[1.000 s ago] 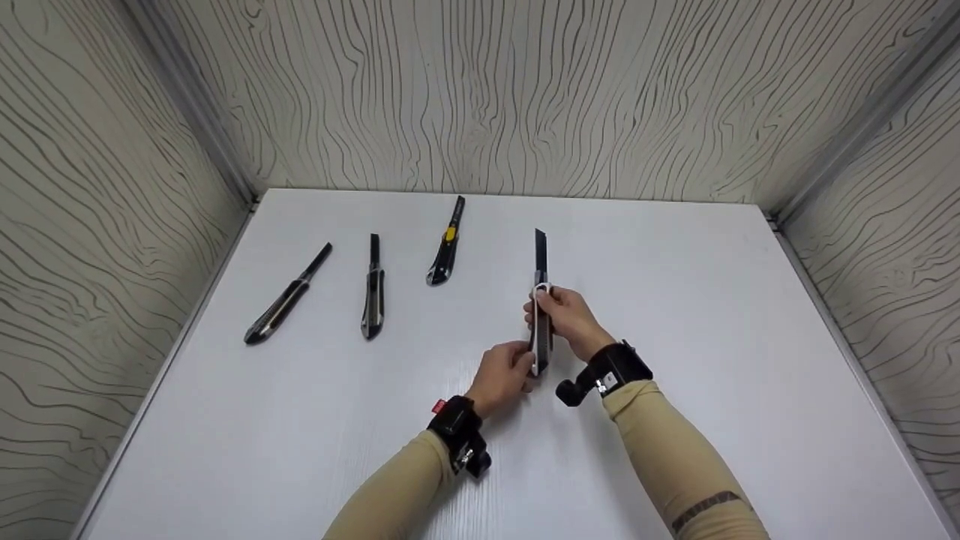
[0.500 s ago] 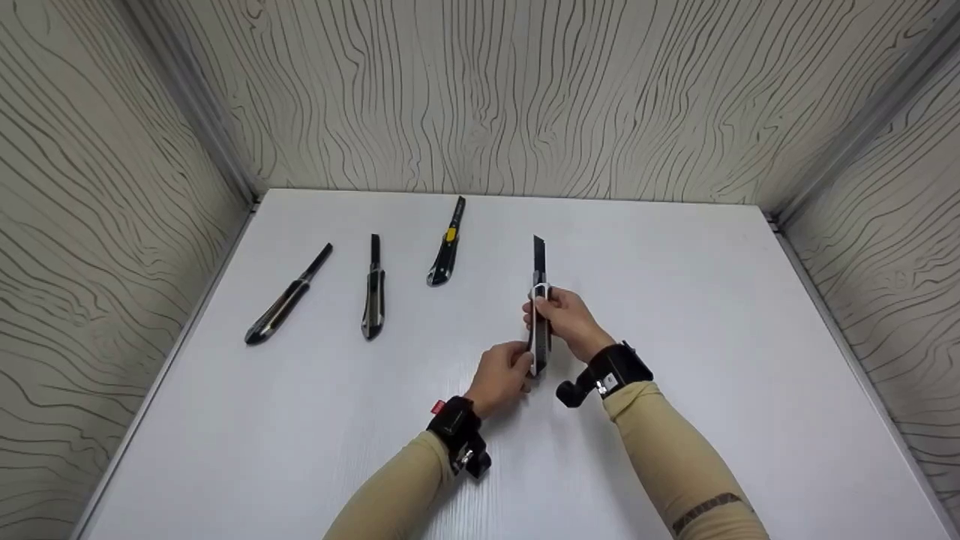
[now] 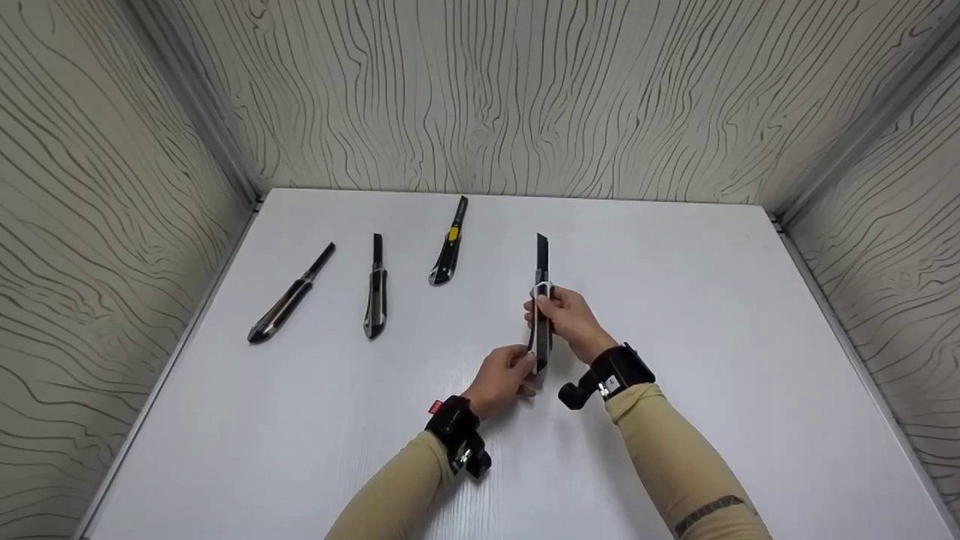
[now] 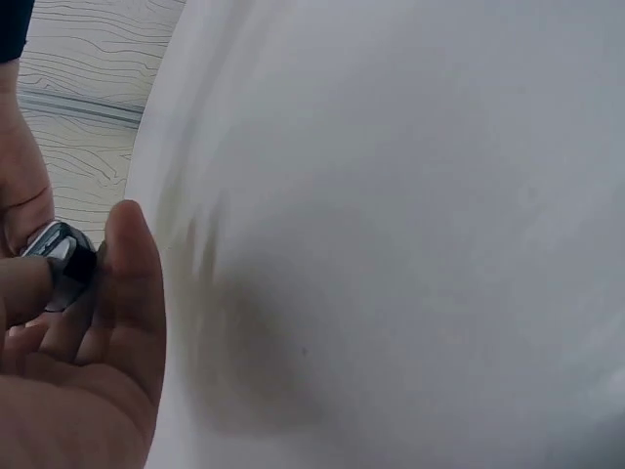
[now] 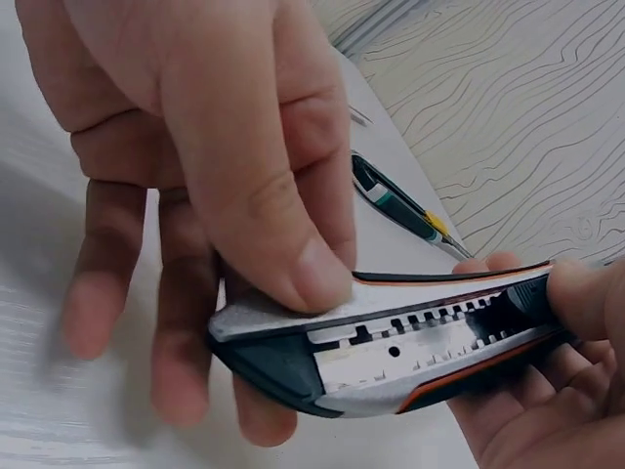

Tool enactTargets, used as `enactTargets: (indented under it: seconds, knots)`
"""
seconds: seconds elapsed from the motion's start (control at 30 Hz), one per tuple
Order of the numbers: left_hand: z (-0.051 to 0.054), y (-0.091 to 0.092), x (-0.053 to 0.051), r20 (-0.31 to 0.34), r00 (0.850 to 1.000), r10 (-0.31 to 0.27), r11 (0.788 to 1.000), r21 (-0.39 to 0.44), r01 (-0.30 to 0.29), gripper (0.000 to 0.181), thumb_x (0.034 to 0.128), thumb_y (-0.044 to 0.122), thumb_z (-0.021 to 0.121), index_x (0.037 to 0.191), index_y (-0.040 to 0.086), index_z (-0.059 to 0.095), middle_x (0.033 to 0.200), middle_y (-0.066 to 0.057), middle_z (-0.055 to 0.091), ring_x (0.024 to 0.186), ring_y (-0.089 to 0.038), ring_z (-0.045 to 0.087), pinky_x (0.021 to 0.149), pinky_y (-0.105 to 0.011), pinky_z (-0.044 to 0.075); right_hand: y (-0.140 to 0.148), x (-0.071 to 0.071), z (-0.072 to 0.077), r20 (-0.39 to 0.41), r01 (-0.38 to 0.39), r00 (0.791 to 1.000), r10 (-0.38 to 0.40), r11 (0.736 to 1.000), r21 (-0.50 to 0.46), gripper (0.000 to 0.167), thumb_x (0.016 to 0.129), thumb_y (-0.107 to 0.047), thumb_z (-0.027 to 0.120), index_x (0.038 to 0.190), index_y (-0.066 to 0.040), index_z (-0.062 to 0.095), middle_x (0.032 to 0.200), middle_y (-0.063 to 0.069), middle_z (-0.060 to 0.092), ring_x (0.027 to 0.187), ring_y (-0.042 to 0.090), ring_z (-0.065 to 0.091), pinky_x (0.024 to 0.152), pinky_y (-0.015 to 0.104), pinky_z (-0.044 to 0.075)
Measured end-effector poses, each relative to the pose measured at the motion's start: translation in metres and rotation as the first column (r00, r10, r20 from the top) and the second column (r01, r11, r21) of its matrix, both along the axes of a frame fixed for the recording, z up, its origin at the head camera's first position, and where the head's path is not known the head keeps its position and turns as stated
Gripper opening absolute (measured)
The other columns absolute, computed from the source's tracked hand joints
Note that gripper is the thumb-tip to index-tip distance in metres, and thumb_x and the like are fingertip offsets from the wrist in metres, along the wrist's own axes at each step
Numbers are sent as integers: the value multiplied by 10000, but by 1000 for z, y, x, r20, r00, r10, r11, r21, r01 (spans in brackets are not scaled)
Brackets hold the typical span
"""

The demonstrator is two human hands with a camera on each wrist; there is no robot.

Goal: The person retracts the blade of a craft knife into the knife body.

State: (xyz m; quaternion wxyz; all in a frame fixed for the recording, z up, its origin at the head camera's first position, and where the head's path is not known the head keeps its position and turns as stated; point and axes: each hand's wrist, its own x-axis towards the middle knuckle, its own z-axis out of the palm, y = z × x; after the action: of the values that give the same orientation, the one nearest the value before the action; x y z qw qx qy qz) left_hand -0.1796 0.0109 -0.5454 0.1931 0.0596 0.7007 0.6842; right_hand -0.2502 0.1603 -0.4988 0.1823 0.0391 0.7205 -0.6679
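No legible text, numbers or signs.

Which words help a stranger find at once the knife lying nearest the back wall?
On the white table, go to the far edge by the patterned wall. Left of the held knife, one dark knife has its blade tip near that edge; unlike its neighbours, it shows a yellow part.

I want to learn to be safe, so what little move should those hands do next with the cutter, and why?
I think the right hand could ease the dark slider back to draw the blade in: that blade sticks out of the held cutter, the right thumb rests by the slider, and the left hand pinches the rear end.
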Motion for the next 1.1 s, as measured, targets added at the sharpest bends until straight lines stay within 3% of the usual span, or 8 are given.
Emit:
enactTargets:
  seconds: [0.1,0.27,0.57,1.1]
  knots:
    - [0,1,0,0,1000,19,1000,-1,-19,257,1026,133,466,1126,-58,606,931,-239,681,773,-218,677,699,-339,602,1,-1,-1,-1,-2,1000,2,1000,-19,389,1039,-149,449,1350,86,440,1169,176,632,941,118,663,887,272,564]
    - [0,3,-2,15,998,57,998,5,-57,238,1025,129,471,1113,-44,610,970,-256,700,873,-337,715,733,-348,606,3,0,-4,9,-36,999,36,997,-65,443,1050,-255,432,1342,77,459,1069,73,648,936,135,667,870,288,567]
    - [1,6,-1,8,997,73,997,-2,-73,256,1024,135,475,1143,-45,613,979,-262,706,892,-378,711,751,-397,608,2,3,-4,36,-24,999,27,996,-85,434,1053,-291,418,1244,89,506,978,66,656,871,143,680,838,299,580]
    - [0,4,-4,22,997,75,997,-6,-75,230,1013,113,485,1101,-47,625,976,-259,710,891,-378,709,737,-377,610,0,3,-5,11,-40,999,41,997,-61,444,1057,-269,403,1285,108,458,1000,71,633,865,143,664,828,292,573]
